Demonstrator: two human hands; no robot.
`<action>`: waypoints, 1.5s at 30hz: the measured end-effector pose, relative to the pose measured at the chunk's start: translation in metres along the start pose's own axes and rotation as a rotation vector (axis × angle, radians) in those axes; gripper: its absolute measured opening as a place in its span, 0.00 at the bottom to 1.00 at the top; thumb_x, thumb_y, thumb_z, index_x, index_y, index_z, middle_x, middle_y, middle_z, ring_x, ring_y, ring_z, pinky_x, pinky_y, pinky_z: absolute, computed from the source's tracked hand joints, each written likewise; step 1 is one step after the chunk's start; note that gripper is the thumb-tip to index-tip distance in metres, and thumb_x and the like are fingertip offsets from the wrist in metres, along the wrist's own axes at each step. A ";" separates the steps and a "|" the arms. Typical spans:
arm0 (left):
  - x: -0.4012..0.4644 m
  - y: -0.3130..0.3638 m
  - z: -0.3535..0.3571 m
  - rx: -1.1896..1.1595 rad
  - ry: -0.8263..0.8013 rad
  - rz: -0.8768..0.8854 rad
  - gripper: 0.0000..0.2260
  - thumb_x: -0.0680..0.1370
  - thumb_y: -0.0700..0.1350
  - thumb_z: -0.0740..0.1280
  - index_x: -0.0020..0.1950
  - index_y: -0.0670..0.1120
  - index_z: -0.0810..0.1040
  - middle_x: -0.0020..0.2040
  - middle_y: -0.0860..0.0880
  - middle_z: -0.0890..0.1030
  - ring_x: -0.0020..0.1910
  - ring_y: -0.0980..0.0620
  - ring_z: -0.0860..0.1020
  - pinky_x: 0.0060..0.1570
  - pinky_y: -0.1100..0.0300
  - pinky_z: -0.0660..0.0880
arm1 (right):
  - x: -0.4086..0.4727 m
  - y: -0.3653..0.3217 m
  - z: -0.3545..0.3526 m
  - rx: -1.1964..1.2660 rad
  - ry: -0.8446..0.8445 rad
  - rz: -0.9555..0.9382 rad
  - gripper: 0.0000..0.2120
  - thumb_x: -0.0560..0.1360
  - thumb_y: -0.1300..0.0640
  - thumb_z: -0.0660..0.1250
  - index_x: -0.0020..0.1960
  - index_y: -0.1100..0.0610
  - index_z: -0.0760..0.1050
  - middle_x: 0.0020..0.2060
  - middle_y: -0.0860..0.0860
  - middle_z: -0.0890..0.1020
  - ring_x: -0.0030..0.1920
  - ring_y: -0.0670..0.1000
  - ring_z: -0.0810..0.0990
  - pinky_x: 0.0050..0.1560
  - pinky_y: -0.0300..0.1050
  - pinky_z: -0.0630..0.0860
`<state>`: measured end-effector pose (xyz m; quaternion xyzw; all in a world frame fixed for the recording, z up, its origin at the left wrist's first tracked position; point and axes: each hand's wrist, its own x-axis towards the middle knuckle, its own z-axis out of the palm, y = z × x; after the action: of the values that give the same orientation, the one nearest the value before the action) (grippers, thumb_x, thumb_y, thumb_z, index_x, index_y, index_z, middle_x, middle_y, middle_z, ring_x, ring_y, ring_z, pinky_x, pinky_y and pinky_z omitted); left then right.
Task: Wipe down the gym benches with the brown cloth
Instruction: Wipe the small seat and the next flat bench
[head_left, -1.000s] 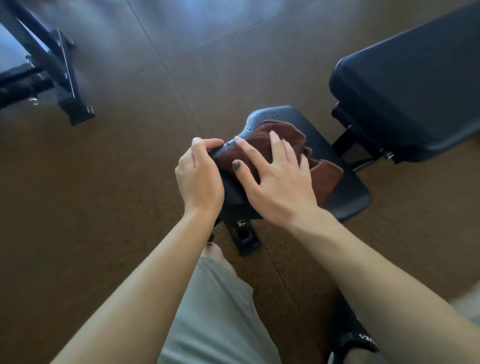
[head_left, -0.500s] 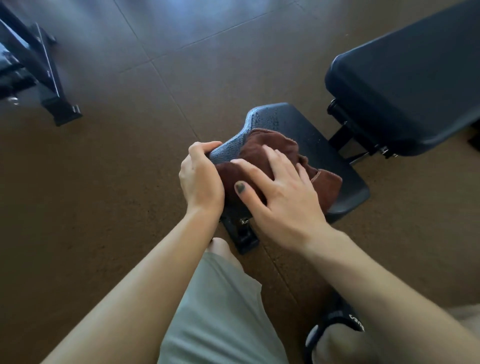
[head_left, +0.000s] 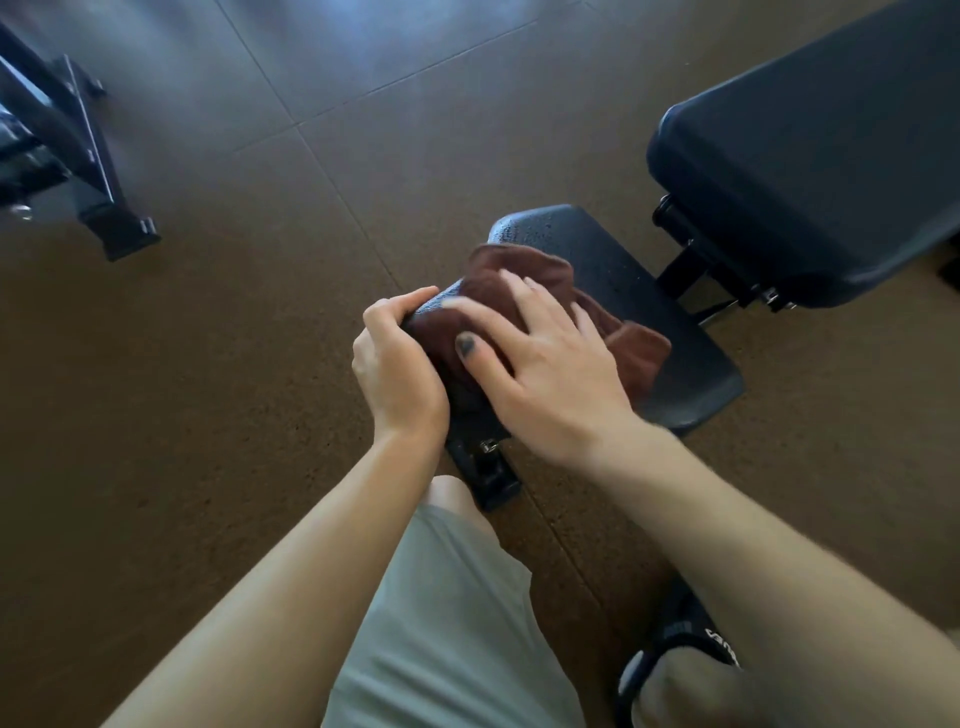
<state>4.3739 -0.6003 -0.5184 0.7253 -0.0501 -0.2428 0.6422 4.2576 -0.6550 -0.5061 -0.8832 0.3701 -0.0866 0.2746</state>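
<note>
While left hand (head_left: 397, 364) grips padded seat (head_left: 649, 306), right hand (head_left: 545, 364) flattens crumpled brown cloth (head_left: 524, 270).

Only lettering in view: white print on the strap of the black slide sandal (head_left: 691, 642), bottom right. It's cut off by the forearm & too blurred to read. No other txt, nos. or signs legible.

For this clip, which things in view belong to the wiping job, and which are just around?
Job: brown cloth, seat pad, back pad, left hand, right hand.
Around: black metal frame, floor, sandal.
</note>
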 end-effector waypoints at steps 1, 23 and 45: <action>0.000 0.000 0.000 0.007 0.001 -0.005 0.23 0.74 0.56 0.53 0.43 0.50 0.86 0.47 0.50 0.86 0.50 0.49 0.82 0.54 0.47 0.79 | 0.021 0.001 -0.001 0.014 -0.024 0.002 0.22 0.84 0.36 0.48 0.77 0.30 0.61 0.83 0.47 0.57 0.83 0.49 0.50 0.81 0.59 0.45; 0.004 -0.008 -0.003 -0.152 0.032 0.005 0.21 0.74 0.52 0.56 0.41 0.46 0.88 0.47 0.45 0.87 0.51 0.44 0.84 0.57 0.44 0.80 | -0.034 -0.016 0.013 0.047 0.109 -0.021 0.23 0.85 0.39 0.48 0.78 0.36 0.65 0.81 0.47 0.61 0.82 0.49 0.54 0.81 0.59 0.50; -0.008 0.006 0.002 0.234 -0.045 0.317 0.20 0.81 0.50 0.50 0.56 0.48 0.81 0.52 0.53 0.82 0.52 0.58 0.78 0.54 0.58 0.75 | 0.035 0.028 -0.004 0.033 0.072 0.192 0.24 0.85 0.38 0.48 0.80 0.38 0.62 0.83 0.47 0.59 0.83 0.50 0.53 0.82 0.59 0.49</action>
<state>4.3672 -0.5995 -0.5106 0.7725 -0.2061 -0.1472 0.5823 4.2639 -0.6970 -0.5202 -0.8354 0.4613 -0.0975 0.2826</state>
